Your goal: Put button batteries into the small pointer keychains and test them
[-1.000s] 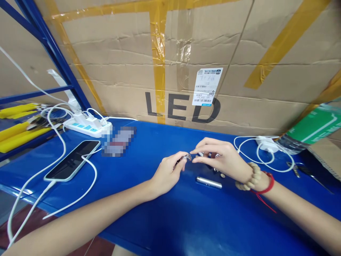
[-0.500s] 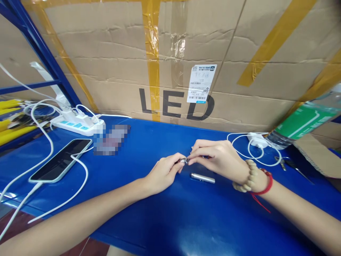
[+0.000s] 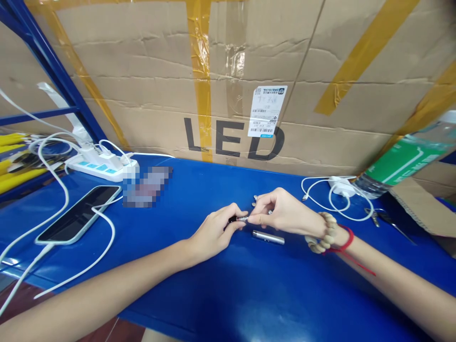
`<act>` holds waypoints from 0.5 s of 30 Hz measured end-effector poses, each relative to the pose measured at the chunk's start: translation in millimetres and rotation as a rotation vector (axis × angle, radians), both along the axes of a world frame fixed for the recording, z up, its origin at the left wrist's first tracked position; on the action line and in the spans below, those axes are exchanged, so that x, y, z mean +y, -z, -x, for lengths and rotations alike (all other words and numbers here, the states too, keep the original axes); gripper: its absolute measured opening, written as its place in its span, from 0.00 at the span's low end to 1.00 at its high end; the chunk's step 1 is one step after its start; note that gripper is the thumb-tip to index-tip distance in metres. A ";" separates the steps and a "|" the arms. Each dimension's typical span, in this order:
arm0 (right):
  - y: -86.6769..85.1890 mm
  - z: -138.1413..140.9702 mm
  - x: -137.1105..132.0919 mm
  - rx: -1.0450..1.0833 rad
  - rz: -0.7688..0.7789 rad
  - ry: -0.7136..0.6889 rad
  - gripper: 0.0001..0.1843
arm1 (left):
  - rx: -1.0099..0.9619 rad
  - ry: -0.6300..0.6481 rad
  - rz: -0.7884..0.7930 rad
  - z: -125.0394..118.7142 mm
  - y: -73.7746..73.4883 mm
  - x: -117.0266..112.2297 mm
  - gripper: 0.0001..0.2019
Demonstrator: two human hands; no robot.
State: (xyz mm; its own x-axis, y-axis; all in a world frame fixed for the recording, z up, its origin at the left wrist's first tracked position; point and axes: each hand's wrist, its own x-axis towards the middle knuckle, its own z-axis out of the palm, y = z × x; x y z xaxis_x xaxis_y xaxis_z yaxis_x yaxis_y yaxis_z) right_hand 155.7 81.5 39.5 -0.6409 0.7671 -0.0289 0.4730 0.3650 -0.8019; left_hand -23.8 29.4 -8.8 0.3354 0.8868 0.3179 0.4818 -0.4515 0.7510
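Note:
My left hand (image 3: 215,230) is closed round a small dark-and-silver cylindrical part (image 3: 239,219), pinched between thumb and fingertips. My right hand (image 3: 281,214) meets it from the right, thumb and forefinger pinched on the part's silver tip. Both hands hover just above the blue table (image 3: 228,285). A silver metal tube (image 3: 268,237) lies on the table directly below my right hand. A few tiny parts (image 3: 255,197) lie behind my right fingers. My right wrist wears a bead bracelet and a red string.
A phone (image 3: 79,214) on a white cable lies at the left, with a white power strip (image 3: 102,166) behind it. A coiled white charger (image 3: 338,187), a green-labelled bottle (image 3: 402,166) and a metal tool (image 3: 384,219) sit at the right. A large taped cardboard box (image 3: 231,80) marked LED walls the back.
My hands have come together and dropped slightly toward the table; my right fingers now pinch the tip of the small part. The view shifted a little to the right.

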 end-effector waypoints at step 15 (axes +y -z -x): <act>5.4 1.0 6.0 0.098 0.376 0.037 0.16 | 0.053 -0.117 -0.143 -2.6 -3.8 2.1 0.09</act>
State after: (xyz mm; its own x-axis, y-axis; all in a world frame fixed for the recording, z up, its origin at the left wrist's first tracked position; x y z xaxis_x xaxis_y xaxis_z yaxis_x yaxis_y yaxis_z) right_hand 154.8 87.4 34.1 -0.6268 0.7373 -0.2522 0.3949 0.0216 -0.9185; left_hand -21.1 31.5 -5.0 0.2526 0.8676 0.4283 0.5742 -0.4907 0.6553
